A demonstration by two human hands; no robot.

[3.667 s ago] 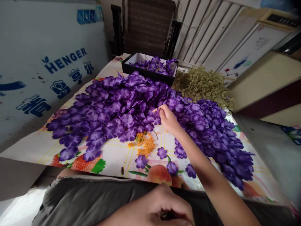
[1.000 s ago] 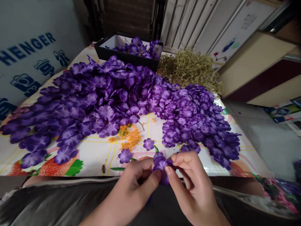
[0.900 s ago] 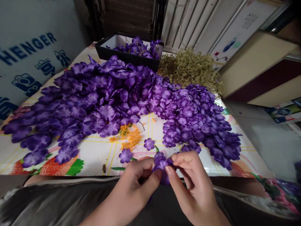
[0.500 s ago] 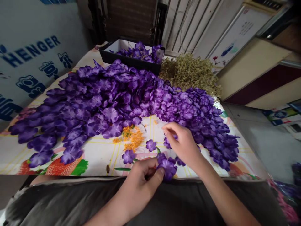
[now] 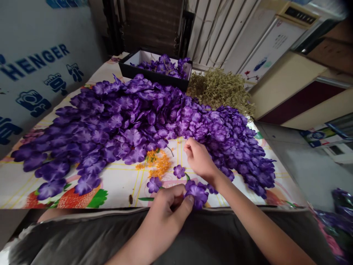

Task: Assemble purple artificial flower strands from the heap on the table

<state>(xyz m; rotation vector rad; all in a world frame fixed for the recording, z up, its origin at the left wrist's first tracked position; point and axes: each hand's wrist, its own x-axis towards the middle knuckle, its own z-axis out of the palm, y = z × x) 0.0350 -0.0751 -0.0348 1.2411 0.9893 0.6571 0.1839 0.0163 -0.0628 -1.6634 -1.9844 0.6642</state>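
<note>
The left hand (image 5: 168, 206) is closed around a small bunch of purple fabric flowers (image 5: 197, 193), with the thumb pressing on the petals and the fingers curled behind them. It keeps this bunch low, at the near edge of the cloth-covered counter (image 5: 118, 187), probably because there it stays apart from the other flowers and is easy to see. The left forearm comes in from the near left and lies low.

The right arm stretches forward from the near right, and the wrist is bent a little. The right hand (image 5: 200, 160) has its fingertips pinched together just beside the large heap of purple flowers (image 5: 138, 121), but I cannot tell if they hold something small. This heap is spread in a long curve from left to right, perhaps so that the hands can reach many pieces.

Two loose purple flowers (image 5: 179, 171) lie on the cloth near the left hand, and orange sprigs (image 5: 157, 163) lie just beside the heap. At the far side stand a black box (image 5: 154, 78) with more flowers and, to its right, dried moss (image 5: 215, 90).
</note>
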